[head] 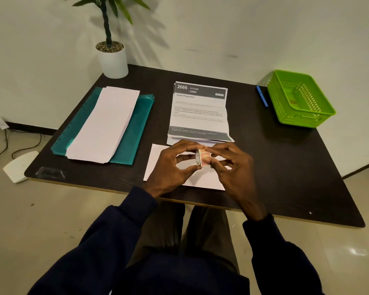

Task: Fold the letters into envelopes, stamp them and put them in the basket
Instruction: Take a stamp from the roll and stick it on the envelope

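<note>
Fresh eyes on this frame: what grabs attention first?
At the near edge of the dark table, the left hand and right hand pinch a small pinkish roll of stamps over a white paper envelope. Next comes the bright green perforated plastic basket at the far right corner. A creased printed letter sheet lies mid-table.
</note>
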